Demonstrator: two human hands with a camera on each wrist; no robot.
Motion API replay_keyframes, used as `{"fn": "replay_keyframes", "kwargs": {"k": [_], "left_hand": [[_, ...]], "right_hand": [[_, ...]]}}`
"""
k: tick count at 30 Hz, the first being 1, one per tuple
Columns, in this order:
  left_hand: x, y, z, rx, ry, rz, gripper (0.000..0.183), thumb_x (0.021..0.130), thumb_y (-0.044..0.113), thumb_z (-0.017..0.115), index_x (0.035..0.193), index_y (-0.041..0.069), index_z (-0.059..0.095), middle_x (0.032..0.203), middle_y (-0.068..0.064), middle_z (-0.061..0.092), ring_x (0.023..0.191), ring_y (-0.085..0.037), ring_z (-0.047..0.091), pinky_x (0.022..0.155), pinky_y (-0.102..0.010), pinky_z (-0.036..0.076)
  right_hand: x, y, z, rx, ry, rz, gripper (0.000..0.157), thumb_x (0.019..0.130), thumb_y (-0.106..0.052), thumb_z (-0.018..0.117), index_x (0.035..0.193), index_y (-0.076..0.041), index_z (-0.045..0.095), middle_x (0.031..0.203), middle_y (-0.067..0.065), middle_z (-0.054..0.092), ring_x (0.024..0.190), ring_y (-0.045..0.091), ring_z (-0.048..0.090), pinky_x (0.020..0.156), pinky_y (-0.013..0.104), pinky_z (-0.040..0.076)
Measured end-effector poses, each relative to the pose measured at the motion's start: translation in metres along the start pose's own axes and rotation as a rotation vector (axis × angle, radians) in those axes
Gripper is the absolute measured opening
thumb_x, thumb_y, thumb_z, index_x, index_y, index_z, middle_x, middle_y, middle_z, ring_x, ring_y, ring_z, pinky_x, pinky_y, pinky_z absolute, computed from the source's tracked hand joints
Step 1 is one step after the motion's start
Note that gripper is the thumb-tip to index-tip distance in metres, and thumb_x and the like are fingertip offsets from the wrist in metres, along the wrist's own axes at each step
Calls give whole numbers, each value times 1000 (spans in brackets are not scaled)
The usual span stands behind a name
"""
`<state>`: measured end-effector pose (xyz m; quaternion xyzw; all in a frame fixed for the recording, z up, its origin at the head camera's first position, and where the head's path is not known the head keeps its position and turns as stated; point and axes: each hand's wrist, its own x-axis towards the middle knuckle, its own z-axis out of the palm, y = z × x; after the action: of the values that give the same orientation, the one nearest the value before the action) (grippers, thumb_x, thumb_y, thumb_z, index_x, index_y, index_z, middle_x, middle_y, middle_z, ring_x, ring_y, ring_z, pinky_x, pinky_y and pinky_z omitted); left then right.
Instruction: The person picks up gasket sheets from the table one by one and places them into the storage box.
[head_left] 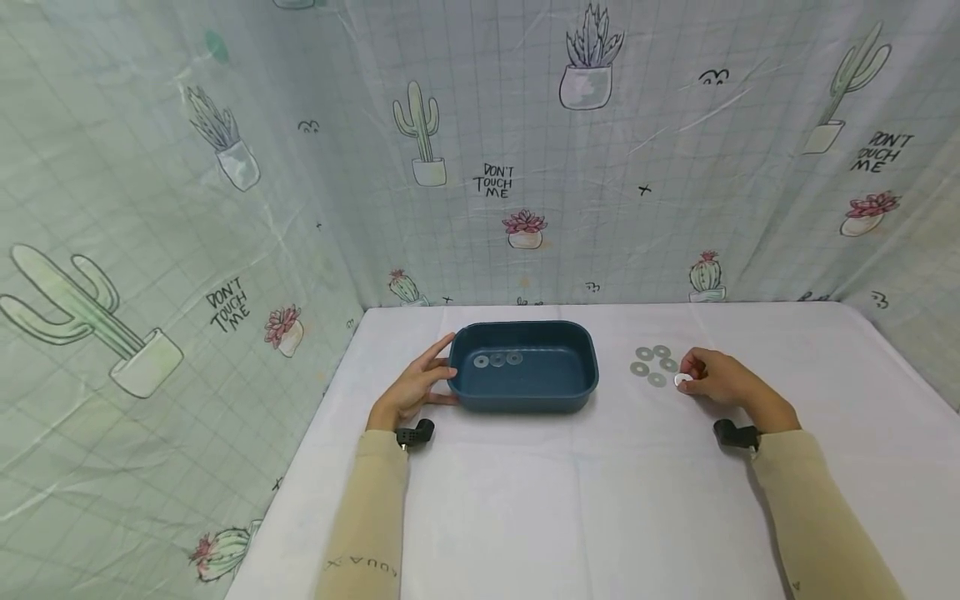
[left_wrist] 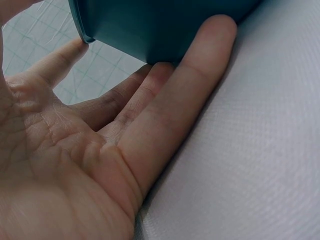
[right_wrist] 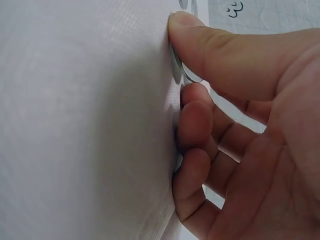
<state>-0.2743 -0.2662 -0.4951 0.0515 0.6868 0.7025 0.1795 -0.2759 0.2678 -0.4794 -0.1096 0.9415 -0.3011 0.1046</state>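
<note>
My left hand (head_left: 411, 385) is at the left end of a dark blue rectangular plastic tub (head_left: 525, 404), with fingers spread and mostly straight. In the left wrist view, fingertips (left_wrist: 217, 30) touch the tub's outer wall, and the little finger lies low along the cloth. Three flat metal washers (head_left: 498, 360) lie in a row inside the tub, toward its left. To the right, my right hand (head_left: 716, 379) pinches a shiny washer (head_left: 682, 379) between thumb and fingers, close over the cloth. Several grey washers (head_left: 656, 380) lie loosely grouped just left of that hand.
A white cloth (head_left: 495, 500) covers the table. Behind it and along the left hangs a pale curtain (head_left: 465, 250) printed with cacti and lettering. Each wrist wears a small black camera, the left one (head_left: 416, 433) near the tub's front corner.
</note>
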Motion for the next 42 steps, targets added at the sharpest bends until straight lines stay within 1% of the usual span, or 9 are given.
{"fn": "replay_keyframes", "kwargs": {"k": [3, 8, 13, 17, 20, 22, 28, 35, 42], "left_hand": [[0, -2, 1, 2, 2, 0, 75, 101, 9, 61, 161, 40, 29, 159, -20, 32, 138, -43, 47, 89, -60, 59], [0, -3, 1, 6, 6, -3, 75, 100, 10, 63, 159, 44, 32, 160, -20, 32, 141, -45, 45, 89, -61, 59], [-1, -2, 2, 6, 1, -4, 75, 100, 9, 62, 159, 43, 32, 160, -20, 31, 138, -45, 48, 90, -61, 59], [-1, -2, 2, 6, 0, -9, 74, 101, 8, 60, 159, 44, 32, 161, -20, 30, 137, -45, 49, 90, -60, 59], [-1, -2, 2, 6, 0, -10, 73, 102, 8, 59, 159, 45, 32, 161, -20, 29, 138, -44, 48, 90, -60, 59], [0, -2, 2, 12, -1, -5, 74, 102, 7, 59, 160, 43, 30, 162, -21, 28, 139, -44, 47, 90, -60, 59], [-1, -1, 3, 6, 8, -8, 75, 100, 9, 62, 160, 43, 31, 160, -20, 31, 140, -44, 46, 89, -60, 59], [-2, -1, 2, -3, 0, -11, 74, 101, 9, 61, 159, 43, 31, 161, -19, 31, 141, -44, 44, 89, -60, 59], [-2, 1, 3, 20, -16, 6, 75, 102, 8, 59, 161, 43, 28, 161, -21, 31, 140, -45, 46, 90, -60, 59]], "right_hand": [[-1, 2, 0, -3, 7, -21, 29, 91, -18, 76, 103, -2, 56, 86, 6, 51, 82, 21, 48, 69, 32, 37], [-1, 4, -1, -6, 7, -50, 28, 91, -19, 77, 105, -3, 58, 84, 4, 51, 78, 19, 47, 67, 31, 36], [-2, 3, -1, 3, -17, -32, 27, 92, -20, 76, 109, -5, 62, 78, 1, 48, 73, 18, 46, 63, 29, 34], [-3, 1, -3, 4, -46, -16, 28, 93, -21, 75, 113, -5, 64, 77, 0, 47, 72, 17, 46, 61, 29, 34], [-4, 1, -5, 7, -65, -27, 29, 94, -20, 73, 117, -4, 64, 75, 0, 48, 70, 16, 46, 61, 28, 35], [-4, 2, -7, 13, -73, -38, 30, 94, -18, 73, 118, -3, 65, 74, -1, 48, 69, 14, 46, 60, 27, 35], [-5, 2, -10, 36, -94, -74, 33, 94, -17, 72, 122, -1, 63, 75, -1, 50, 68, 11, 48, 61, 25, 37], [-5, 0, -11, 56, -65, -93, 34, 93, -12, 72, 123, -1, 61, 78, 1, 55, 68, 11, 49, 59, 24, 39], [-3, 0, -12, 116, -20, -111, 33, 93, -5, 69, 125, -1, 59, 79, 5, 61, 68, 10, 51, 60, 24, 40]]}}
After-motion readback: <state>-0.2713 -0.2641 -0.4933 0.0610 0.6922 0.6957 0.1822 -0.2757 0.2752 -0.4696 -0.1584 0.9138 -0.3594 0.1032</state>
